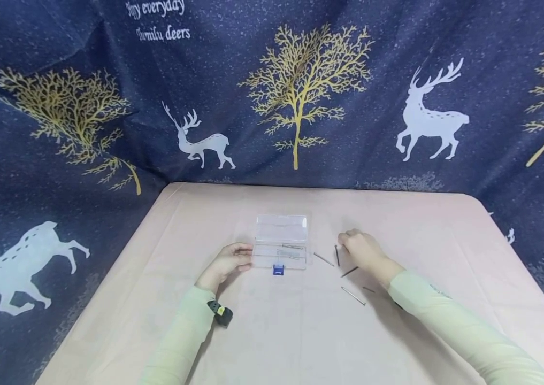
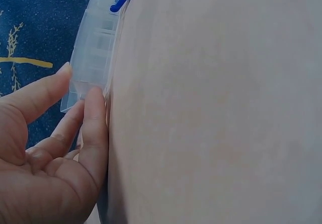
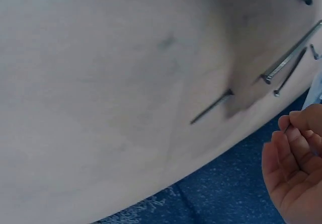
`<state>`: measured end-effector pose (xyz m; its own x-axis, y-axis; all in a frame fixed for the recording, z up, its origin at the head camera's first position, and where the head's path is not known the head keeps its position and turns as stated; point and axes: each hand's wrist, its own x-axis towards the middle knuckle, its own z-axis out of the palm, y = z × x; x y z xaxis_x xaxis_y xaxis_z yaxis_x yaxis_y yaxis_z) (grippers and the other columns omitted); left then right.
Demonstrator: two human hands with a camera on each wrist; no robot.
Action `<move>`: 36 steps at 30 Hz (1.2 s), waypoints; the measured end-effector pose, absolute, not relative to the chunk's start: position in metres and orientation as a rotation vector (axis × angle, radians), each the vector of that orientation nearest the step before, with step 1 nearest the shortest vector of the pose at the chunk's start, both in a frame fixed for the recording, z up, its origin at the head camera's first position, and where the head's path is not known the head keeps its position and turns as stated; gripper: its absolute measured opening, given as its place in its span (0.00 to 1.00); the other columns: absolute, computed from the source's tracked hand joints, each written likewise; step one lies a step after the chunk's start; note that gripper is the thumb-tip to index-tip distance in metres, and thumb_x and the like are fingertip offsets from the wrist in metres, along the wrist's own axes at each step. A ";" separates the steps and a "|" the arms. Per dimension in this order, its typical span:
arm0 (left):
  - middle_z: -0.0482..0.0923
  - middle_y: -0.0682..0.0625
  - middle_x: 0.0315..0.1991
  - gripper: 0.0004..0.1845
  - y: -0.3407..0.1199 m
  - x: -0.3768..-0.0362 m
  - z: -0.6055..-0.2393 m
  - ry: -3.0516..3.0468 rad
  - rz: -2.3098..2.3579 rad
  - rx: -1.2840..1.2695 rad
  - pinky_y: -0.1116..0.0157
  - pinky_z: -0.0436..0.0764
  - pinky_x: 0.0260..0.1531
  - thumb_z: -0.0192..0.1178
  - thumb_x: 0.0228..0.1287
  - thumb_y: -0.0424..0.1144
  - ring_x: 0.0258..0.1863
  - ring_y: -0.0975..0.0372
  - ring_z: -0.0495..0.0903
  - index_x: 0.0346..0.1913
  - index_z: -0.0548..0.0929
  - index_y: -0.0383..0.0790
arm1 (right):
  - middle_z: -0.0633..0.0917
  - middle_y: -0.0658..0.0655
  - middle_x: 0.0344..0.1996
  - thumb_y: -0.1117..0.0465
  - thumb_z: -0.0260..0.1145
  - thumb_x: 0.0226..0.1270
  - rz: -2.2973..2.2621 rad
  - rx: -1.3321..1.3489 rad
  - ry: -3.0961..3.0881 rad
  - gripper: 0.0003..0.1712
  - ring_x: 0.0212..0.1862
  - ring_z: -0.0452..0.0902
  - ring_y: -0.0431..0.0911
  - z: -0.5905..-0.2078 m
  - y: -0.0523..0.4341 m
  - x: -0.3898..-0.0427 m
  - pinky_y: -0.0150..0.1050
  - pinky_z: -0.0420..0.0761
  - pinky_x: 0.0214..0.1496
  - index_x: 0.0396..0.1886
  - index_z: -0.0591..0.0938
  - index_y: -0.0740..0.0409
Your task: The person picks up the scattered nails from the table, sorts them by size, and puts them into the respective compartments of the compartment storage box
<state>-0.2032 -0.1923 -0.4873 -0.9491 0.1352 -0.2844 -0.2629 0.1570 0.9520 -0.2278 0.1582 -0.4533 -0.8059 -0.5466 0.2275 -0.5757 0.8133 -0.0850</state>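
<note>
A clear plastic box [image 1: 262, 262] with a blue latch [image 1: 278, 270] lies on the table, its lid [image 1: 281, 229] raised at the back. Several nails [image 1: 292, 246] are inside. My left hand [image 1: 228, 262] grips the box's left end, thumb on one side and fingertips [image 2: 94, 95] on the other. Right of the box, my right hand [image 1: 360, 247] is above the table with thumb and forefinger pinched together. A thin dark sliver, likely a nail [image 3: 288, 128], shows between them; most of it is hidden by the fingers.
Several loose nails lie between the box and my right forearm, among them a long silver nail [image 1: 353, 296], a dark nail [image 1: 349, 271] and a short nail [image 1: 369, 289]. The table [image 1: 272, 342] has a pale cloth. Behind it hangs a dark blue curtain [image 1: 349, 171].
</note>
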 end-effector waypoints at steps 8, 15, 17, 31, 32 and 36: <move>0.71 0.29 0.57 0.24 -0.192 -0.202 -0.487 2.123 1.863 -0.149 0.61 0.84 0.51 0.56 0.61 0.23 0.43 0.59 0.80 0.61 0.67 0.22 | 0.86 0.55 0.31 0.69 0.68 0.55 0.257 0.979 -2.681 0.06 0.35 0.80 0.49 -0.449 0.153 -0.222 0.40 0.86 0.37 0.32 0.79 0.58; 0.71 0.29 0.57 0.24 -0.193 -0.202 -0.486 2.143 1.856 -0.170 0.62 0.84 0.50 0.55 0.61 0.24 0.41 0.62 0.80 0.61 0.67 0.23 | 0.85 0.55 0.32 0.72 0.69 0.52 0.300 1.050 -2.581 0.10 0.37 0.80 0.48 -0.450 0.144 -0.222 0.38 0.86 0.41 0.34 0.79 0.60; 0.71 0.29 0.57 0.24 -0.192 -0.202 -0.486 2.143 1.854 -0.169 0.62 0.84 0.49 0.55 0.61 0.23 0.41 0.62 0.80 0.61 0.67 0.23 | 0.85 0.55 0.32 0.72 0.69 0.52 0.313 1.059 -2.552 0.11 0.37 0.80 0.49 -0.450 0.141 -0.221 0.38 0.85 0.41 0.34 0.79 0.60; 0.71 0.29 0.57 0.24 -0.189 -0.205 -0.487 2.126 1.855 -0.169 0.61 0.83 0.52 0.56 0.61 0.24 0.44 0.59 0.79 0.61 0.67 0.23 | 0.84 0.55 0.29 0.71 0.70 0.51 0.364 1.120 -2.438 0.10 0.35 0.79 0.48 -0.438 0.108 -0.218 0.39 0.84 0.41 0.34 0.80 0.60; 0.71 0.29 0.57 0.24 -0.189 -0.205 -0.487 2.126 1.852 -0.168 0.61 0.83 0.51 0.56 0.61 0.24 0.44 0.59 0.79 0.61 0.67 0.23 | 0.84 0.55 0.30 0.71 0.70 0.51 0.374 1.126 -2.432 0.10 0.35 0.79 0.48 -0.438 0.106 -0.217 0.39 0.84 0.41 0.34 0.80 0.60; 0.70 0.29 0.58 0.25 -0.191 -0.205 -0.489 2.121 1.848 -0.168 0.62 0.83 0.51 0.56 0.61 0.23 0.42 0.61 0.79 0.61 0.66 0.22 | 0.85 0.56 0.29 0.71 0.69 0.53 0.414 1.145 -2.414 0.09 0.35 0.79 0.49 -0.439 0.094 -0.217 0.40 0.83 0.41 0.33 0.79 0.60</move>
